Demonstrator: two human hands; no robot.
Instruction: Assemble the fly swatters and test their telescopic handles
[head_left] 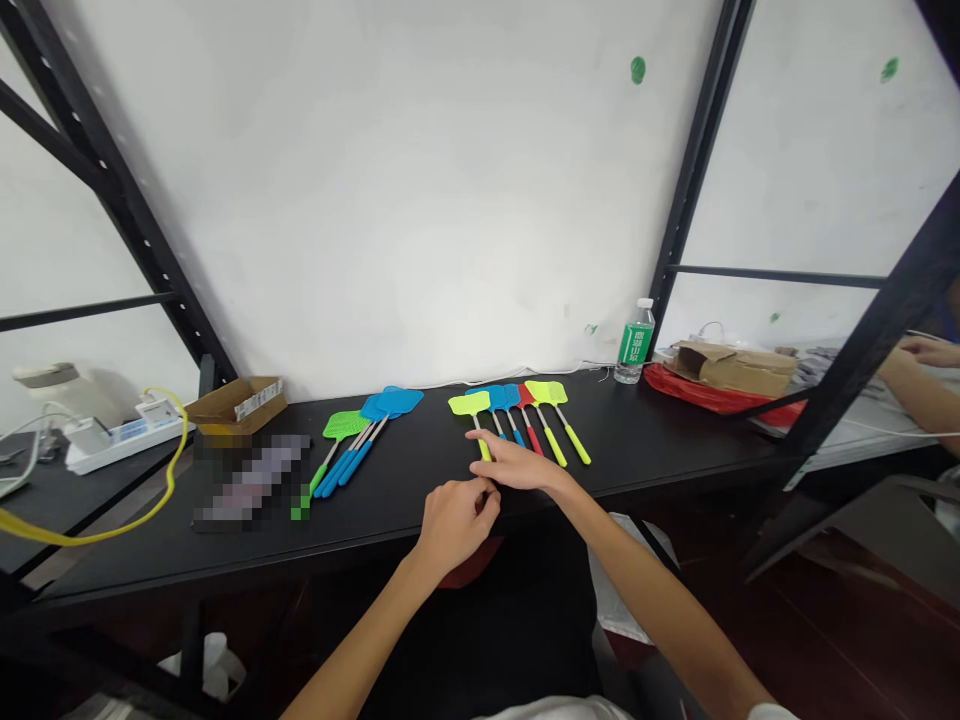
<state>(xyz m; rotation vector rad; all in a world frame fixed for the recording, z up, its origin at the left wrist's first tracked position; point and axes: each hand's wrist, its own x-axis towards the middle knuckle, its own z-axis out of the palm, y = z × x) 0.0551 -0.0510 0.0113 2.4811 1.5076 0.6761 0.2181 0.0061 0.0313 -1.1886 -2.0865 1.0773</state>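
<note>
A yellow fly swatter (469,403) lies on the black table, its head toward the wall. My right hand (517,465) is on its handle, with the fingers on one side and the thumb on the other. Just below, near the table's front edge, my left hand (452,520) is closed with curled fingers; whatever it holds, if anything, is hidden. Beside the right hand lie blue fly swatters (495,397), a red fly swatter (526,397) and two more yellow fly swatters (555,392). To the left, blue fly swatters (397,402) overlap next to a green fly swatter (343,425).
On the table (420,480) a small cardboard box (236,405) stands at left, near a power strip (131,440) and yellow cable (176,450). A water bottle (635,345) stands back right. Further right are a torn carton (739,368) and another person's arm (922,390).
</note>
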